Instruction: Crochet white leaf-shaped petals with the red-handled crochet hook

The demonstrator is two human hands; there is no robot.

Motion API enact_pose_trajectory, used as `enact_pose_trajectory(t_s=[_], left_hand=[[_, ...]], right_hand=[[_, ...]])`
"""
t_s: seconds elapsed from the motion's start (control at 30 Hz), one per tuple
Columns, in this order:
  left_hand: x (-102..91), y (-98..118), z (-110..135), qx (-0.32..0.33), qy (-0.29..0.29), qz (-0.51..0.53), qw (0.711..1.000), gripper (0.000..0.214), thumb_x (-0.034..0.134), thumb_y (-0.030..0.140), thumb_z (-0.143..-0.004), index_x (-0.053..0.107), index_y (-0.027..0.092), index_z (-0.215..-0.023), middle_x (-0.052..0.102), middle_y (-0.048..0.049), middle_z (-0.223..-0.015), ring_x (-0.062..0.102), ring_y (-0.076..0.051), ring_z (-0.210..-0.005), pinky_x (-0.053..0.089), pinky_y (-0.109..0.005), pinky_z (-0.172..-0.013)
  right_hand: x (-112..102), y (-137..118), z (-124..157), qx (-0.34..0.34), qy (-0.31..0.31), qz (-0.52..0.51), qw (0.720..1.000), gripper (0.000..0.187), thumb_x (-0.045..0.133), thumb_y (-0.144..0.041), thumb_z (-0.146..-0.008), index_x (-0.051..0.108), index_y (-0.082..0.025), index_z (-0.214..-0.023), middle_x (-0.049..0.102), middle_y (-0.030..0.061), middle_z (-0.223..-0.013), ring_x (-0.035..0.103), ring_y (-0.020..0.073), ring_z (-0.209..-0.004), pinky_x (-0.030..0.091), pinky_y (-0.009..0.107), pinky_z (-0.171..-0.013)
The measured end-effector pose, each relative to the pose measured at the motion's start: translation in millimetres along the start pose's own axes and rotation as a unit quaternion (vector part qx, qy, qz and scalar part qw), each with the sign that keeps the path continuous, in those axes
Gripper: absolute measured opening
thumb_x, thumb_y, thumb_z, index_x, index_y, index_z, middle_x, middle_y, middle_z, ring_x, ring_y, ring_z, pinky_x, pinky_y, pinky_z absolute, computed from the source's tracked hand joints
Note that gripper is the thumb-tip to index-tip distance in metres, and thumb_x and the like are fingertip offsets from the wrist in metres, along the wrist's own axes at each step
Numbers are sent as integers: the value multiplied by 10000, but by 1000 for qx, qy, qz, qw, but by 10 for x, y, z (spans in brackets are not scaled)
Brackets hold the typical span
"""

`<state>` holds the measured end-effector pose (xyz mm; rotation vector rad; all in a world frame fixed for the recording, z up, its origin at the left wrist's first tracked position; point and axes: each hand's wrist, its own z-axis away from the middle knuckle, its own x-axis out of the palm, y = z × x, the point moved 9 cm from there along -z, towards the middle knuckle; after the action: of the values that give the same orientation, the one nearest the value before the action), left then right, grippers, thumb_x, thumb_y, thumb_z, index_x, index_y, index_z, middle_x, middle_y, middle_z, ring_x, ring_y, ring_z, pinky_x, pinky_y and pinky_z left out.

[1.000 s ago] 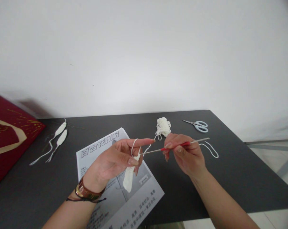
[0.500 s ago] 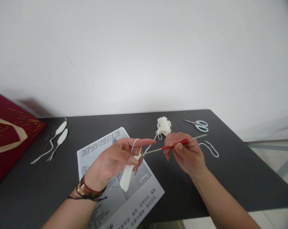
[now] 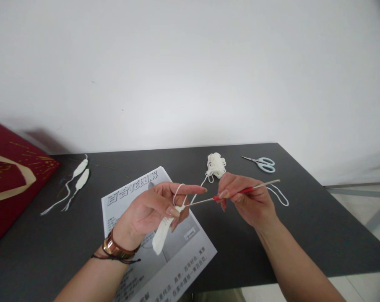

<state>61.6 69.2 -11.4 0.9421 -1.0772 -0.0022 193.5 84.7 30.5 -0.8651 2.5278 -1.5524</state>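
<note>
Between thumb and fingers, my left hand (image 3: 157, 206) pinches a white crocheted piece (image 3: 161, 239) that hangs down over the printed sheet. White yarn loops round its outstretched index finger and runs back to a loose heap of yarn (image 3: 216, 165). My right hand (image 3: 245, 195) grips a crochet hook (image 3: 247, 190) by its red handle. The hook's thin metal shaft points left, its tip at the top edge of the crocheted piece; whether it sits inside a loop is too small to tell.
Scissors (image 3: 261, 163) with pale blue handles lie at the back right, near a loose yarn end (image 3: 280, 196). Two white crocheted pieces (image 3: 81, 179) with tails lie at left, beside a red bag (image 3: 16, 180). The printed sheet (image 3: 190, 268) rests on the black table (image 3: 318, 235) under my left hand.
My right hand has shifted slightly right with the crochet hook, its grip rolled a little. The lower end of the crocheted piece has swung slightly left.
</note>
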Motion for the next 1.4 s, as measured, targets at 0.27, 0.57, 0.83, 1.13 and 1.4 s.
enact_pose_trajectory(t_s=[0.27, 0.57, 0.83, 1.13, 1.4], left_hand=[[-35, 6, 18, -2, 9, -26, 1000, 515, 668, 66, -595, 680, 89, -1109, 553, 3, -552, 489, -100, -471, 357, -213, -433], [-151, 135, 10, 71, 138, -259, 953, 397, 738, 173, -711, 695, 249, -1098, 609, 7, -678, 578, -115, -650, 420, -233, -619], [-171, 155, -30, 132, 211, -301, 921, 507, 725, 210, -731, 609, 285, -1219, 424, 67, -647, 402, -65, -589, 327, -211, -576], [-186, 118, -50, 126, 207, -281, 929, 436, 723, 231, -730, 652, 237, -1161, 545, 27, -688, 491, -101, -629, 370, -238, -593], [-202, 146, -18, 140, 226, -247, 932, 496, 736, 170, -712, 633, 273, -1186, 515, 47, -690, 467, -72, -652, 382, -209, -647]], right_hand=[[-8, 57, -37, 37, 28, -68, 997, 91, 658, -260, -812, 728, -201, -815, 630, 39, -682, 586, 149, -592, 482, 225, -404], [-12, 576, 92, 208, 164, -189, 946, 197, 679, -343, -790, 711, -148, -791, 630, -9, -550, 554, 71, -422, 520, 148, -395], [-48, 629, 139, 209, 217, -150, 942, 200, 688, -340, -781, 703, -148, -833, 691, 23, -668, 606, 99, -547, 561, 187, -469], [-68, 698, 136, 228, 218, -178, 932, 205, 700, -350, -773, 699, -146, -800, 664, 11, -629, 579, 91, -519, 542, 170, -430], [-61, 753, 149, 244, 214, -210, 922, 196, 691, -332, -787, 699, -136, -795, 661, 0, -622, 579, 78, -512, 541, 160, -426]])
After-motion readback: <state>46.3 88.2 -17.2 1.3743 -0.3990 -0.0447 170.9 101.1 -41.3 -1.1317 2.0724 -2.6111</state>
